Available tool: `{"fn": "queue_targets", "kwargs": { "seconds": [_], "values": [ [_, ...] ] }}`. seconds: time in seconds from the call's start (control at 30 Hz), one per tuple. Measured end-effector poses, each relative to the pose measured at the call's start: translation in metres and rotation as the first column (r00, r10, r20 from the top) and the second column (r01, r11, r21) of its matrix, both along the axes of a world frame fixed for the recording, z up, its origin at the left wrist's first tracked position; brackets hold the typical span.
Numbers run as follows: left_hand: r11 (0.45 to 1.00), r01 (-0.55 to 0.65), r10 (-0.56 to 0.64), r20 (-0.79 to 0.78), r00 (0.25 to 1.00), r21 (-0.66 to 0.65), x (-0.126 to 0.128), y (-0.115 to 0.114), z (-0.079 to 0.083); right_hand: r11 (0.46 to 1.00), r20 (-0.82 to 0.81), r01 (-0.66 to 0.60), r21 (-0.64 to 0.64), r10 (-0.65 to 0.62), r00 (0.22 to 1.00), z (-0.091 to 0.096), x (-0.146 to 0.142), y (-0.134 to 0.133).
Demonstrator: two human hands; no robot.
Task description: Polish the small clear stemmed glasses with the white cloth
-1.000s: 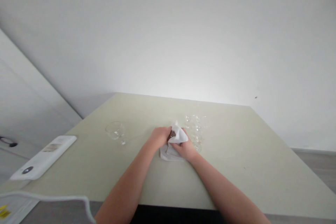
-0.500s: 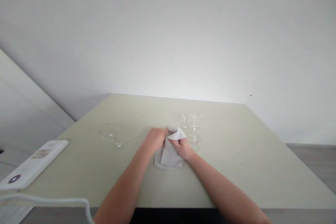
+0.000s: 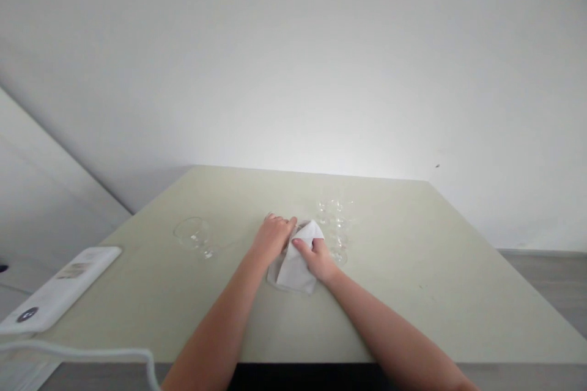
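Nothing legible anywhere in view. On the white flat device [image 3: 59,286] at the left edge of the bench [image 3: 413,293], a small greyish label [image 3: 73,269] with faint lines, too blurred to read. Nearer the camera on the same device, a dark round mark [image 3: 26,314], with no letters or numbers to make out.

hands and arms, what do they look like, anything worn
The left forearm and right forearm are bare to the picture's edge, no sleeves showing. The left hand and right hand have no gloves; no watch, ring or bracelet can be seen.
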State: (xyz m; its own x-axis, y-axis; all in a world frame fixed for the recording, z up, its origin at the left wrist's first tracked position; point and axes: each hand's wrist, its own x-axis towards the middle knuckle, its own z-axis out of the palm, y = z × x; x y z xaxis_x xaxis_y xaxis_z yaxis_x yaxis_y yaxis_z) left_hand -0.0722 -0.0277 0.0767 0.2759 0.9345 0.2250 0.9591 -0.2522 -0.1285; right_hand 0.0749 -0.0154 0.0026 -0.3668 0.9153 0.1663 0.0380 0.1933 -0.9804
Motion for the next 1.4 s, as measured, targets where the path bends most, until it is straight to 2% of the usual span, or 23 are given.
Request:
{"fn": "queue_targets", "kwargs": {
  "seconds": [0.1,0.2,0.3,0.4,0.5,0.57,0.67,0.8,0.87,0.93,1.03,1.17,1.27,1.4],
  "values": [
    [0.989,-0.063,0.064,0.003,0.998,-0.135,-0.007,0.000,-0.001,0.973,0.089,-0.054,0.226,0.035,0.995,0.003,0.004,-0.001],
    [0.961,-0.122,0.140,0.056,0.989,-0.250,-0.012,0.000,-0.001,0.901,0.101,-0.119,0.416,0.084,0.991,0.009,0.009,-0.003],
    [0.935,-0.144,0.185,0.098,0.978,-0.325,-0.013,0.000,0.000,0.862,0.119,-0.147,0.485,0.102,0.988,0.016,0.010,-0.005],
    [0.929,-0.193,0.230,0.084,0.970,-0.314,-0.012,0.000,0.003,0.842,0.126,-0.138,0.521,0.083,0.988,0.018,0.008,-0.005],
    [0.940,-0.256,0.284,0.102,0.953,-0.224,-0.013,0.000,0.004,0.880,0.044,-0.090,0.466,0.079,0.996,0.014,0.006,-0.003],
    [0.944,-0.285,0.313,0.175,0.933,-0.168,-0.015,0.001,0.004,0.920,-0.028,-0.014,0.392,0.027,0.999,0.009,0.005,-0.001],
    [0.936,-0.331,0.352,0.332,0.875,-0.119,-0.017,0.001,0.003,0.959,-0.052,0.080,0.273,-0.068,0.996,0.002,0.004,0.001],
    [0.955,-0.278,0.294,0.484,0.824,-0.107,-0.018,0.002,0.003,0.982,-0.057,0.075,0.171,-0.066,0.996,0.002,0.004,0.000],
    [0.964,-0.230,0.265,0.432,0.862,-0.131,-0.017,0.001,0.003,0.980,-0.070,0.064,0.188,-0.052,0.996,0.006,0.004,-0.002],
    [0.972,-0.181,0.219,0.308,0.926,-0.147,-0.015,0.000,0.004,0.968,-0.061,0.045,0.248,-0.031,0.998,0.010,0.004,-0.003],
    [0.991,-0.053,0.073,0.171,0.983,-0.120,-0.012,0.000,0.006,0.953,-0.011,-0.030,0.302,0.035,0.999,0.013,0.005,-0.004],
    [0.997,0.049,-0.042,0.111,0.993,-0.062,-0.009,0.000,0.006,0.959,-0.021,-0.090,0.269,0.100,0.995,0.011,0.003,-0.005],
    [0.996,0.062,-0.057,0.078,0.995,-0.063,-0.012,0.001,0.004,0.960,-0.030,-0.097,0.264,0.109,0.994,0.007,0.002,-0.003],
    [0.996,0.037,-0.032,0.064,0.997,-0.083,-0.016,0.003,0.001,0.947,-0.030,-0.167,0.276,0.182,0.983,0.005,0.001,0.001]
  ]
}}
